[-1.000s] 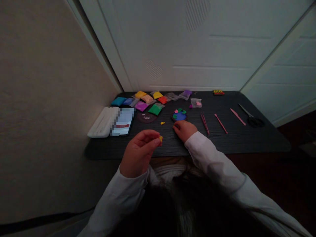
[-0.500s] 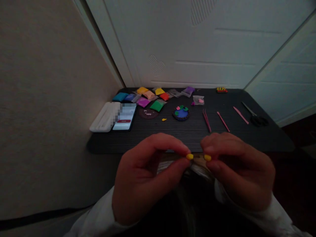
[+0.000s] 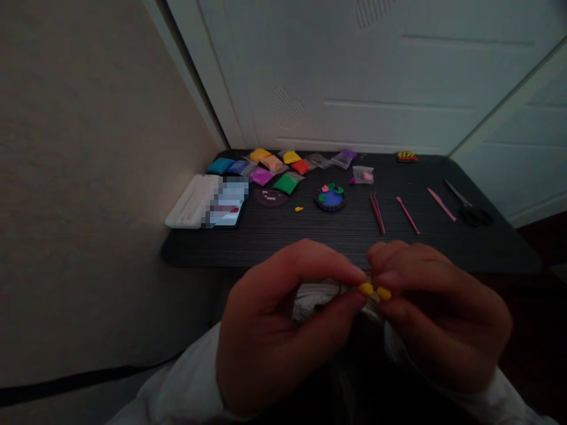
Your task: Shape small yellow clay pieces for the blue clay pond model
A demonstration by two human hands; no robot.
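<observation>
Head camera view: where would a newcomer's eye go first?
Probably to the front, where the left hand pinches a small yellow lump and the right hand pinches another yellow lump close beside it. Next, perhaps, the round blue disc near the middle of the dark table, then the bright packets at its back left.

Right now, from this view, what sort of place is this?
Probably a craft table, perhaps at home: bags of what looks like modelling clay, pink tweezers and scissors lie on it.
</observation>
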